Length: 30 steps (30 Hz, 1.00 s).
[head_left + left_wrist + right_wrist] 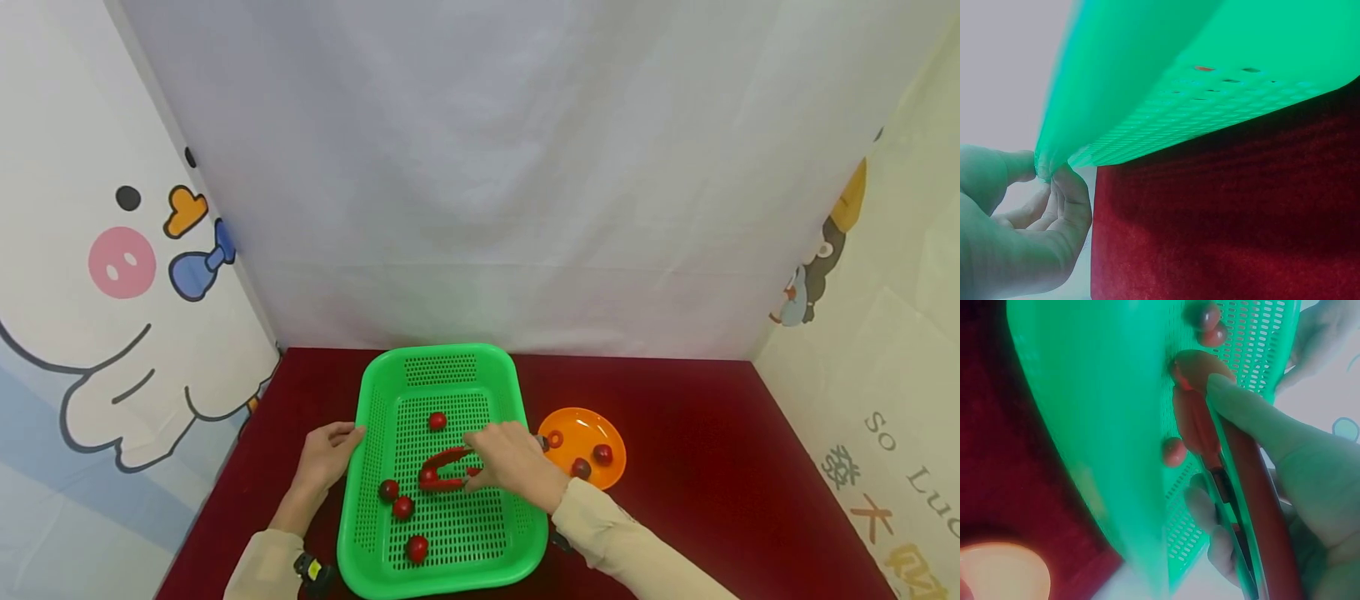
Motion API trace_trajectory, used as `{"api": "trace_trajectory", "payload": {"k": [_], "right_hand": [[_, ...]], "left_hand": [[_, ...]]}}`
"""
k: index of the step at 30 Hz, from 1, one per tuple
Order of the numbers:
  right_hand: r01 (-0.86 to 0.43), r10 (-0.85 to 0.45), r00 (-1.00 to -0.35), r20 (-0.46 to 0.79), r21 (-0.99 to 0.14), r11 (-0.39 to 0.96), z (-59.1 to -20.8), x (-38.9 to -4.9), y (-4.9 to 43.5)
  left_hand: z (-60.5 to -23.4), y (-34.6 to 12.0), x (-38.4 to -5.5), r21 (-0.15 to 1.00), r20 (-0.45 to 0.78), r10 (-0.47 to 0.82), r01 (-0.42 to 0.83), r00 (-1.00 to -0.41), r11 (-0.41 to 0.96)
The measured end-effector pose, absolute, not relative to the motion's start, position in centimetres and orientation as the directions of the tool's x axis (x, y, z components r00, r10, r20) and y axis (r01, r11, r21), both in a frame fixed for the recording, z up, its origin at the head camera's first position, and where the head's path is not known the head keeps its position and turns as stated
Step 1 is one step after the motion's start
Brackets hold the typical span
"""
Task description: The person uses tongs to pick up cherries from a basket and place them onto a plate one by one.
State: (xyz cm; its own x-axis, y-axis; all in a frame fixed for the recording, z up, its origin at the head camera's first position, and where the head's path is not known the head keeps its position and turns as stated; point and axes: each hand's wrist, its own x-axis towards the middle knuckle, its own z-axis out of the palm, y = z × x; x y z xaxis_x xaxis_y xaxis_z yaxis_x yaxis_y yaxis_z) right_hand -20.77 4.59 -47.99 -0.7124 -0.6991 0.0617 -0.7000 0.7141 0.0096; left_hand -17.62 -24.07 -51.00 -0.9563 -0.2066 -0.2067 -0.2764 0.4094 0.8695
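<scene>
A green plastic basket (447, 385) with slotted walls and floor lies in front of me. My left hand (326, 454) pinches its left rim between thumb and fingers, plain in the left wrist view. In my right hand (513, 462) I grip red tongs (1250, 475) with metal-edged handles, reaching over the basket's right side. The tongs' two tips stand around a small round red fruit (428, 474), like a cherry tomato; whether they squeeze it I cannot tell. Several similar fruits, among them one far fruit (437, 421) and one near fruit (417, 548), lie on the basket floor.
An orange plate (576, 419) sits just right of the basket, with a few red fruits (602, 454) on it. Dark red cloth (697, 467) covers the table. A pale curtain (480, 208) hangs behind, with printed sheets at both sides.
</scene>
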Motion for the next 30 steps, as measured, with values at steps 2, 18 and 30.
{"api": "trace_trajectory", "payload": {"k": [2,18,30], "right_hand": [[-0.7,-0.699,-0.712,0.069,0.004,0.714,-47.9,-20.7,4.8],[-0.697,-0.683,-0.716,0.145,-0.096,0.71,-47.8,-20.6,6.7],[-0.636,-0.609,-0.771,0.184,-0.193,0.747,-47.7,-20.5,8.9]], "left_hand": [[-51.0,-24.1,-17.6,0.87,-0.21,-0.208,-0.28,-0.955,0.407],[-51.0,-24.1,-17.6,0.872,-0.211,-0.203,-0.278,-0.956,0.402],[-51.0,-24.1,-17.6,0.876,-0.211,-0.2,-0.276,-0.957,0.396]]}}
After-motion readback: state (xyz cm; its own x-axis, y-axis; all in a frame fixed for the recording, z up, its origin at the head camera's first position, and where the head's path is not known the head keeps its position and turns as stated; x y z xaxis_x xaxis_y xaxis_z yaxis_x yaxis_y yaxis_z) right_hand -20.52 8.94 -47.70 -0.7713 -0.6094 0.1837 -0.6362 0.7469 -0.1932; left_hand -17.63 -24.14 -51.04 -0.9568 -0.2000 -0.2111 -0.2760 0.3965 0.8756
